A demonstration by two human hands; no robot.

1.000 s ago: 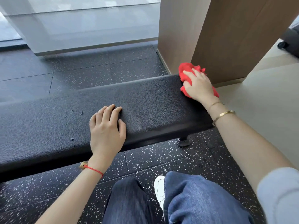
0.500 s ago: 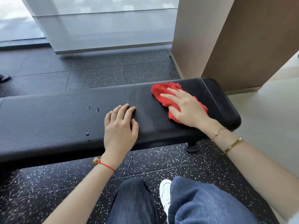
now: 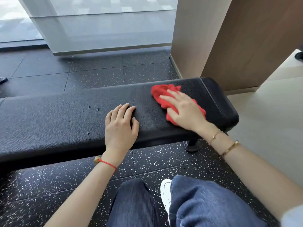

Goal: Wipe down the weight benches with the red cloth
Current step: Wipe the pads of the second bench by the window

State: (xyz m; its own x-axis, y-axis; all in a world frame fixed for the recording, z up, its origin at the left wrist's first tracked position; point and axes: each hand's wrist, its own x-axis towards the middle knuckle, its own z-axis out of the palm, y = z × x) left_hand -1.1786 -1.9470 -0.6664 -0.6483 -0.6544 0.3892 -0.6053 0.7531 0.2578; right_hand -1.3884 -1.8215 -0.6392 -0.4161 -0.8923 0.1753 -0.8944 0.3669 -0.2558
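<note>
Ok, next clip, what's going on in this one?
A person is wiping a black weight bench with a red cloth. The right hand presses the cloth flat against the pad near the bench's right end, fingers spread over it. The left hand rests open on the pad toward the near edge, apparently for support. A few small nicks show in the upholstery to the left of that hand.
</note>
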